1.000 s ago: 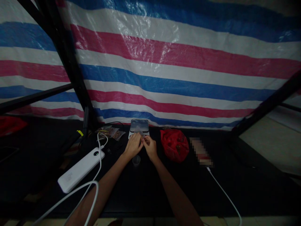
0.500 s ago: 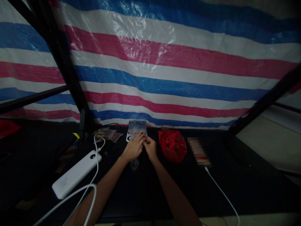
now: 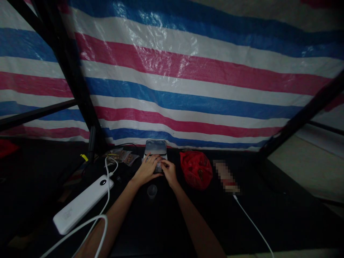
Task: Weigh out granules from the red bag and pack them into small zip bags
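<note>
A small clear plastic bag [image 3: 158,167] shows between my hands, in front of the white scale-like device [image 3: 156,147] with a dark glossy top. My left hand [image 3: 146,167] lies over the bag's left side, its fingers long across it and the thumb beneath, holding it. On the other side, the fingertips of my right hand [image 3: 169,171] pinch the bag's edge. What the bag contains is too dim to tell. Just below my hands a small clear plastic cup [image 3: 152,191] stands on the black table [image 3: 156,225].
Left of my arms lies a white power bank [image 3: 83,204] with a white cable [image 3: 107,193]. Several small bags of brownish pieces [image 3: 130,158] lie behind it. A red bag [image 3: 196,170] and a blurred-out phone-like object [image 3: 226,176] are at right. Striped tarpaulin [image 3: 174,86] hangs behind.
My hands have moved slightly down and apart, off the device's top, and the clear bag now shows between them. The whole view has shifted a little.
</note>
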### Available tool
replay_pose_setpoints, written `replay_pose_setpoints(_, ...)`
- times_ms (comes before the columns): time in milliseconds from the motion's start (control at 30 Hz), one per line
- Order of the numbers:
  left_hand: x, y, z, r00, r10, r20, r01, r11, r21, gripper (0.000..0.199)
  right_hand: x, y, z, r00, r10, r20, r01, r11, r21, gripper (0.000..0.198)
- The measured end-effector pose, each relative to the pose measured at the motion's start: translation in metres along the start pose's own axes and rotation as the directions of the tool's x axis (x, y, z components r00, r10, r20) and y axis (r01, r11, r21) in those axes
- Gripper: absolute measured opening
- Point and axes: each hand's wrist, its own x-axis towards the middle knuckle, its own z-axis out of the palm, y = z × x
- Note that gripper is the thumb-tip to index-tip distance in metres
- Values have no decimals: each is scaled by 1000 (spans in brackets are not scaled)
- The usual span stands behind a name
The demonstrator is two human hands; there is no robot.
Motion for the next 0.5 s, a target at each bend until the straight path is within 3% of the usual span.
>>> replay_pose_setpoints(200, 0, 3, 5, 998, -58, -19, 56, 995, -77, 60, 1, 3, -1, 999, 28, -43, -27, 1000, 7, 19)
replay_pose_setpoints(500, -3, -1, 11, 996, -81, -37, 76, 991, -107, 54, 0, -1, -3, 997, -36, -71, 28, 994, -104, 20)
